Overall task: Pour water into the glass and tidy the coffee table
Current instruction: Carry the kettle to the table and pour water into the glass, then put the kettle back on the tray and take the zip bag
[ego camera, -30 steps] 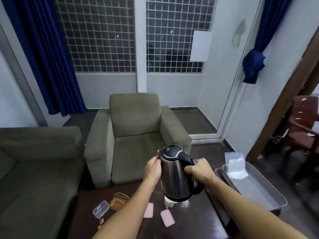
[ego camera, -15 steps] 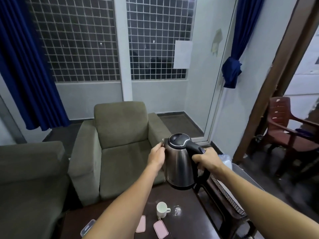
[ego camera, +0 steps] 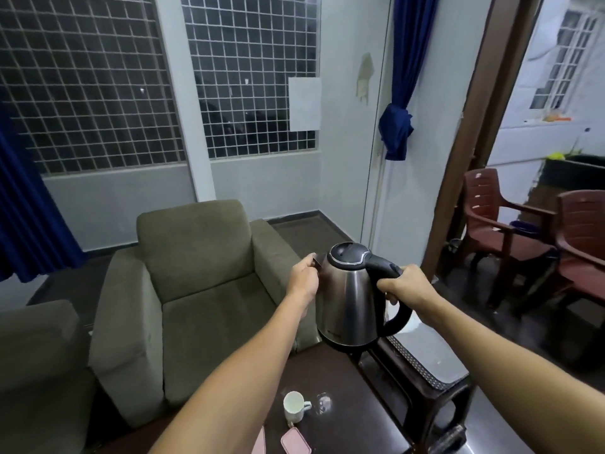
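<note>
While we are holding it up over the far end of the coffee table, these lines are telling what is showing:
Kettle: the steel kettle point(ego camera: 352, 306) is hanging upright in the air between our two hands, its black lid closed, its base clear of the tabletop.
Right hand: our right hand point(ego camera: 407, 285) is wrapping tight around the black handle at the kettle's 3 o'clock.
Left hand: our left hand point(ego camera: 303, 279) is pinching the spout at the kettle's 9 o'clock, fingers curled together on it.
Glass: the clear glass point(ego camera: 323, 403) is standing on the table at 6 o'clock from the kettle, well below it; we cannot tell whether any water is sitting in it.
Cup: a white cup point(ego camera: 294, 406) is standing just beside the glass, at its 9 o'clock, handle pointing toward the glass.
Coffee table: the dark wooden coffee table point(ego camera: 360, 417) is carrying cup and glass; two pink flat items point(ego camera: 294, 442) are lying at 6 o'clock from the cup, near the frame's edge.
Tray: a grey tray point(ego camera: 435, 358) is resting on a dark stand at 4 o'clock from the kettle.
Armchair: an olive armchair point(ego camera: 196, 290) is sitting at 9 o'clock from the kettle, beyond the table.
</note>
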### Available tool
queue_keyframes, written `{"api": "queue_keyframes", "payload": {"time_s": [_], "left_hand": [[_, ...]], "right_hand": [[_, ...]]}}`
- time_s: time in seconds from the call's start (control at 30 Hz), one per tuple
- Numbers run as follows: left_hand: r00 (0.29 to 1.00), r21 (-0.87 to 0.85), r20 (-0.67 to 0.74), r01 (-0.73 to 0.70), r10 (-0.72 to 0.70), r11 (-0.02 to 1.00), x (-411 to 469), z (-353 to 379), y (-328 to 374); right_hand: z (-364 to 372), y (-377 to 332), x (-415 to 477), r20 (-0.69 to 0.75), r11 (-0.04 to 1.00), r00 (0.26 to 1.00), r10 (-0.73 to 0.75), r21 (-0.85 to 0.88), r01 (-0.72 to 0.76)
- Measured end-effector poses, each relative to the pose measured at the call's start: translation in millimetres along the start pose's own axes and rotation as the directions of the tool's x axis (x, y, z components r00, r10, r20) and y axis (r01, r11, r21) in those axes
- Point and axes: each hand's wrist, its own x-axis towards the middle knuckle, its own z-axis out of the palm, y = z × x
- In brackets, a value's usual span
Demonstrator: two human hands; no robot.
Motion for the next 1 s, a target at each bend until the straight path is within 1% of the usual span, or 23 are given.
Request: {"api": "queue_keyframes", "payload": {"time_s": [0.07,0.17,0.27,0.4,0.5,0.6,0.67,0.83,1.0], "left_hand": [[0.999,-0.006,0.043,0.024,-0.023,1.000,-4.4,17.6,5.4],[0.994,-0.051,0.095,0.057,-0.052,0.997,-3.1,45.8,6.4],[0.992,-0.087,0.108,0.076,-0.066,0.993,12.8,78.8,-2.5],[0.984,-0.065,0.149,0.104,-0.094,0.992,35.9,135.3,-17.8],[0.981,-0.064,0.129,0.153,-0.144,0.986,56.9,178.6,-36.3],[0.979,-0.122,0.052,0.203,-0.198,0.972,74.1,222.6,-52.4],[0.970,-0.176,0.030,0.245,-0.243,0.953,81.6,250.3,-59.4],[0.943,-0.209,0.080,0.333,-0.324,0.919,96.7,304.7,-85.3],[0.907,-0.212,0.061,0.419,-0.416,0.883,109.7,341.3,-113.5]], "right_hand": [[-16.8,9.7,9.1,-0.025,0.999,1.000,-0.004,-0.038,0.003],[-42.4,29.0,25.1,-0.062,0.996,0.998,0.025,-0.085,-0.030],[-68.4,50.8,39.2,-0.116,0.988,0.992,0.056,-0.139,-0.072],[-108.2,82.8,60.2,-0.154,0.975,0.985,0.072,-0.196,-0.102],[-136.8,110.6,80.8,-0.152,0.959,0.985,0.081,-0.258,-0.119],[-163.6,137.3,102.3,-0.133,0.935,0.985,0.109,-0.323,-0.147],[-178.9,155.3,116.6,-0.115,0.911,0.984,0.137,-0.375,-0.170],[-211.1,198.7,147.5,-0.101,0.845,0.971,0.217,-0.479,-0.239],[-224.5,236.7,174.2,-0.091,0.769,0.952,0.292,-0.569,-0.290]]}}
